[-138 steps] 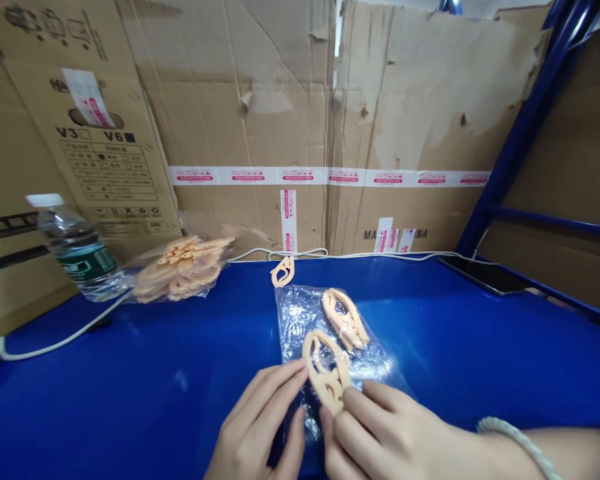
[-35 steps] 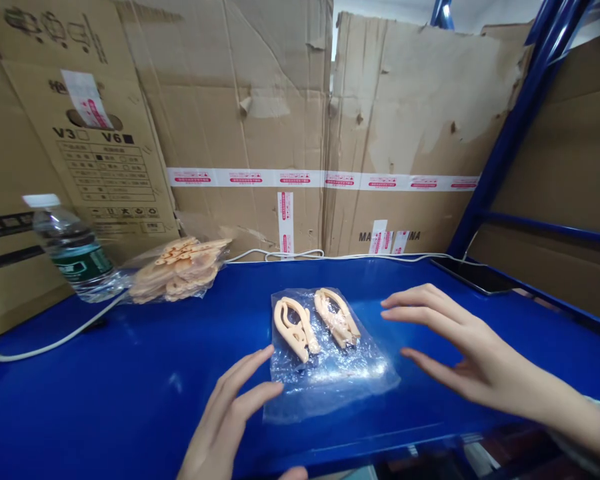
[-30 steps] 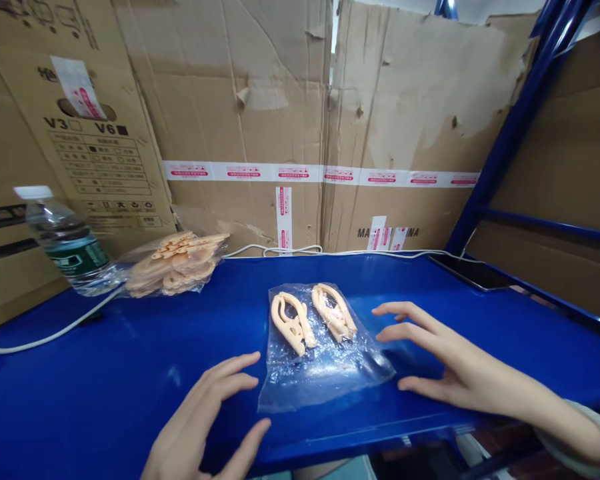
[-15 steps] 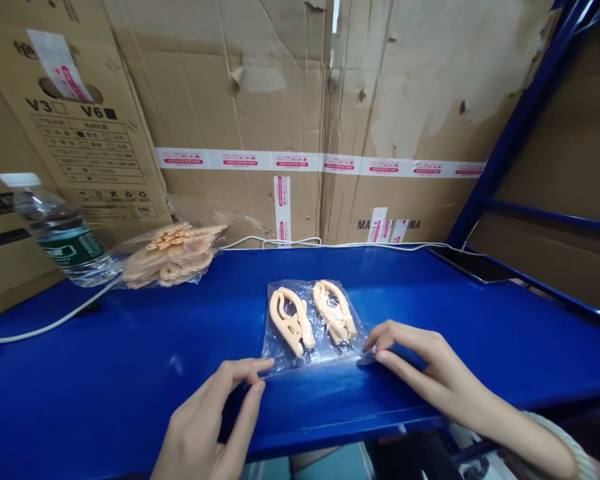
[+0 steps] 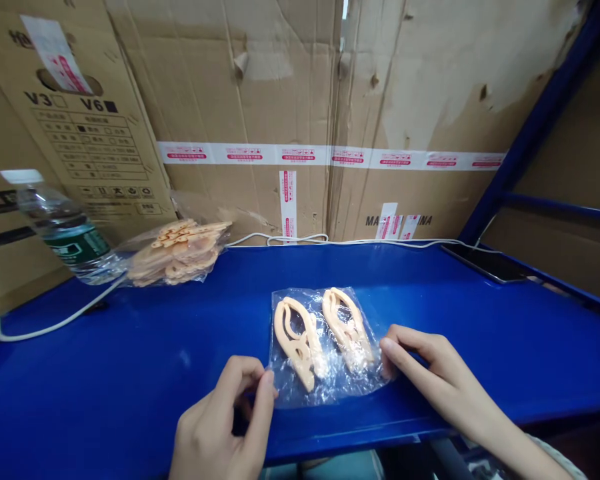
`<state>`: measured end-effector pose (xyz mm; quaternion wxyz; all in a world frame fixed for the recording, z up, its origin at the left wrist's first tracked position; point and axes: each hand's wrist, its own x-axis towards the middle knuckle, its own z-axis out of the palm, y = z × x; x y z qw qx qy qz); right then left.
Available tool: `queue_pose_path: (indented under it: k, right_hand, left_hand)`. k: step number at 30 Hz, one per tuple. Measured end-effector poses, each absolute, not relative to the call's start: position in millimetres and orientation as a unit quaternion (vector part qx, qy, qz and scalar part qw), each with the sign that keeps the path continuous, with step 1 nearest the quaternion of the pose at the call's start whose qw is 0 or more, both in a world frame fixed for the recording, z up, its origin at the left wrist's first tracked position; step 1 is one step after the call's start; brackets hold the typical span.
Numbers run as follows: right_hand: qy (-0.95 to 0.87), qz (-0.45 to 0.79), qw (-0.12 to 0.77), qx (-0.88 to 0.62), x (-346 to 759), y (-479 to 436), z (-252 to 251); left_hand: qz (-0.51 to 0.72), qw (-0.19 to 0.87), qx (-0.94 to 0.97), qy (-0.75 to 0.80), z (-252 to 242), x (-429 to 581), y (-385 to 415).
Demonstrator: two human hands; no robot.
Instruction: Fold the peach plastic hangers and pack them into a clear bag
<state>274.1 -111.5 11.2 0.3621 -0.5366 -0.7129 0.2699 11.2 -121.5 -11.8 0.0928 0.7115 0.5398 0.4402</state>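
Note:
A clear plastic bag (image 5: 330,393) lies on the blue tabletop in front of me, with two beige folding hangers (image 5: 300,343) side by side inside it. Both hangers are folded up, their wide curved ends pointing away from me. At the bag's lower left edge, my left hand (image 5: 230,413) is closed, pinching the film between thumb and fingers. My right hand (image 5: 427,363) pinches the right edge near the lower corner, its fingertips partly hidden behind the thumb.
Back left, a clear bag of more beige pieces (image 5: 180,253) rests beside a water bottle (image 5: 73,230). A white cable (image 5: 400,242) runs along the cardboard wall (image 5: 260,87) to a dark phone-like device (image 5: 485,262). A blue metal post (image 5: 540,127) rises at right.
The bag and its hangers have come nearer to me and its near part lies flatter. My hands have shifted slightly right with it, still at its two sides. The view has moved a little.

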Motion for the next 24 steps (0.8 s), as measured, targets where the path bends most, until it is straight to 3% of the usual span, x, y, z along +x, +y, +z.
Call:
queue_pose_path:
  k: [20, 24]
  right_hand:
    - [-0.642, 0.304, 0.397, -0.581, 274, -97, -2]
    - [-0.640, 0.312, 0.402, -0.576, 273, -97, 0]
  left_hand:
    - [0.288, -0.057, 0.772, 0.564, -14, 24, -94]
    - [0.302, -0.047, 0.753, 0.583, -9, 22, -104]
